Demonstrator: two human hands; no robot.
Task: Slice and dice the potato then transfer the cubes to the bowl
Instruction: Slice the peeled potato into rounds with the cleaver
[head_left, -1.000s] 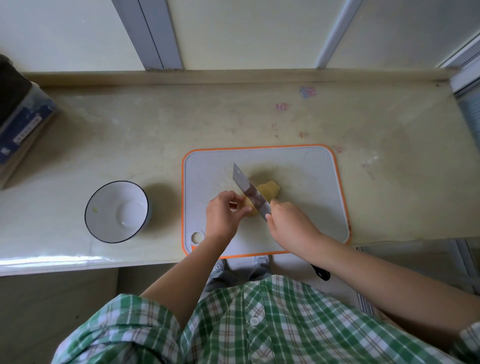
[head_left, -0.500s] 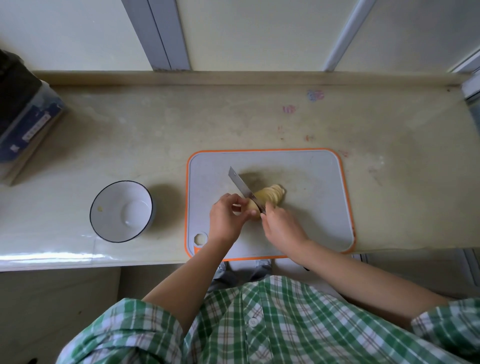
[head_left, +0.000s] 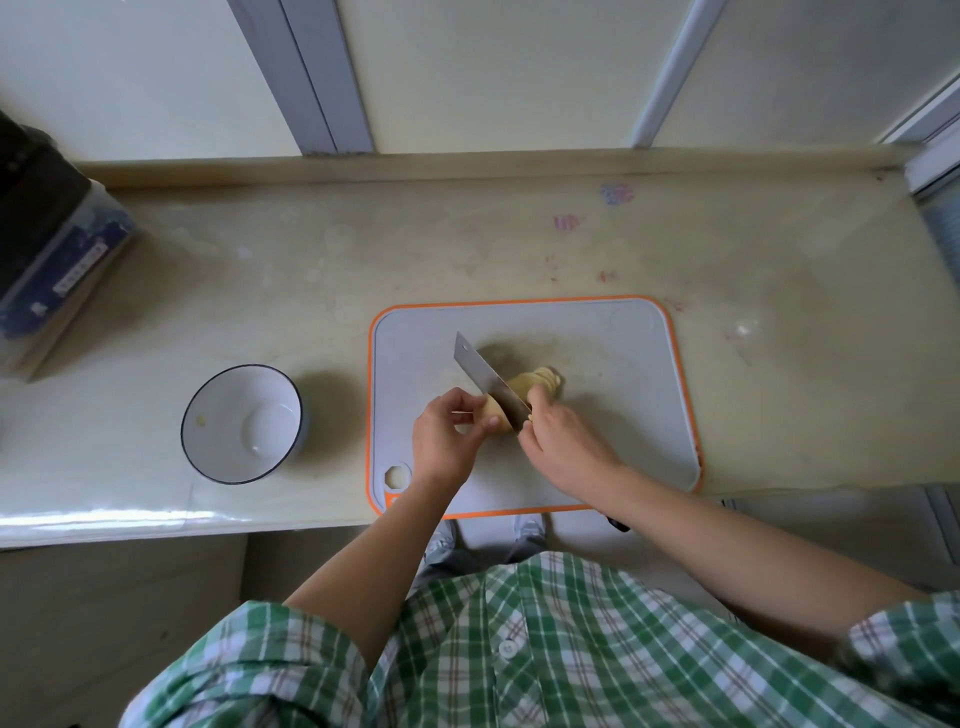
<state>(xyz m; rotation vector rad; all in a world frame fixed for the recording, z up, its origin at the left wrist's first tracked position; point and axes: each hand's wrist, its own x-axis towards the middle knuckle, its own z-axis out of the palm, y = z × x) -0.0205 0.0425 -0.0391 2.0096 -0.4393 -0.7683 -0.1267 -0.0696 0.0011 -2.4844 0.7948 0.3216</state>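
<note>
A peeled yellow potato (head_left: 496, 410) lies on the grey, orange-rimmed cutting board (head_left: 613, 364). Cut slices (head_left: 543, 382) fan out on the right of the blade. My left hand (head_left: 449, 436) grips the uncut left end with curled fingers. My right hand (head_left: 563, 441) holds the knife (head_left: 485, 376) by its handle, and the blade stands across the potato between the two hands. The black handle end pokes out below my right wrist. A white bowl (head_left: 241, 423) with a dark rim sits on the counter left of the board.
The pale counter (head_left: 467, 249) runs to a low back ledge under a window. A clear box with dark contents (head_left: 52, 249) stands at the far left. The counter's front edge passes just below the board. My green plaid shirt fills the bottom of the view.
The knife has risen and come down again a little further left on the potato. More slices now lie to the right of the blade. My left hand has shifted slightly left.
</note>
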